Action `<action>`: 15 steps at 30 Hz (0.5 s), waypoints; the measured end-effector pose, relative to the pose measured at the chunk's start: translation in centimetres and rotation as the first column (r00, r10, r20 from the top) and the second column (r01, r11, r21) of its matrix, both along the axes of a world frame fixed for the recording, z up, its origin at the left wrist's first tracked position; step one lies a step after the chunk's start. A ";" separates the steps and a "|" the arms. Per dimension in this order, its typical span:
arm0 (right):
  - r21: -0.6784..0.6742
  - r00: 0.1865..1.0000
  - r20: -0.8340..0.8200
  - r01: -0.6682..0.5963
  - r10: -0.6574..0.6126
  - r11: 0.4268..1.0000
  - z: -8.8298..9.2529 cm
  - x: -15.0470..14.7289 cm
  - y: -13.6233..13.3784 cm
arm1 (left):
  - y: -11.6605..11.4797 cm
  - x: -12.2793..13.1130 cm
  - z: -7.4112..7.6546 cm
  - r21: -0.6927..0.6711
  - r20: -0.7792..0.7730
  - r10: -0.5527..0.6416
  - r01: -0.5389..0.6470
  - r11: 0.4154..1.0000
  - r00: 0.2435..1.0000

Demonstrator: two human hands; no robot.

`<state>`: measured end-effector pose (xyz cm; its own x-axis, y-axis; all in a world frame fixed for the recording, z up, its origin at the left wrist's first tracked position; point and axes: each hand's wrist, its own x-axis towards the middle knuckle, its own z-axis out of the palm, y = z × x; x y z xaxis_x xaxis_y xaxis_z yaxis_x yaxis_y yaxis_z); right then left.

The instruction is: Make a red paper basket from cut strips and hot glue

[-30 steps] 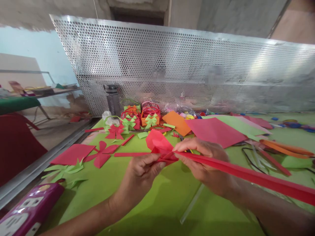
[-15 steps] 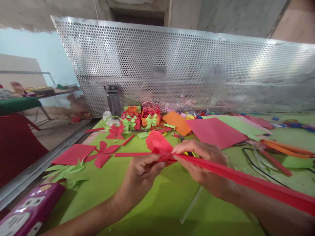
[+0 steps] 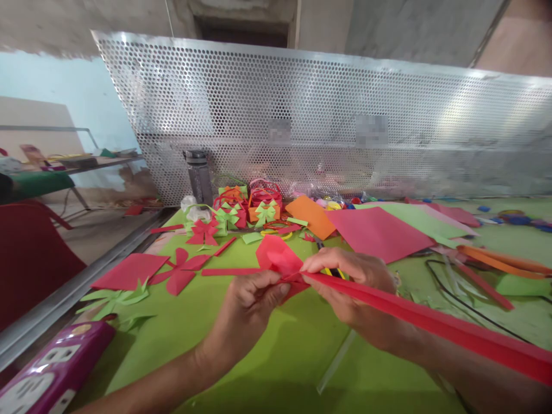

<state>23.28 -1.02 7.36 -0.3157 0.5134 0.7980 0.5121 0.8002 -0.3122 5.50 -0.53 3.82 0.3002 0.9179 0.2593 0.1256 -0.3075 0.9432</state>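
Note:
Between my hands is a folded red paper piece with rounded petals standing up. My left hand pinches its lower left edge between thumb and fingers. At its right side, my right hand pinches the end of a long red paper strip, which runs across my right forearm to the right edge of the view. Fingertips hide where strip and petals meet. Just left of my left hand lies a narrow red strip. Behind my right hand, a yellow and black tool is partly covered.
Small paper baskets with bows stand at the back beside a dark bottle. Red cut-out petals lie left, above a purple power strip. Orange and red sheets lie behind my hands. A perforated metal panel borders the table.
The red petals between my hands have tipped slightly, and the folded edge beneath them has shifted a little. Both hands keep their pinch in nearly the same place.

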 end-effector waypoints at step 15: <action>-0.077 0.999 0.000 0.052 -0.052 0.996 0.5 -0.4 -0.3 | -0.1 -0.2 0.2 0.037 -0.120 0.056 -0.051 0.998 0.991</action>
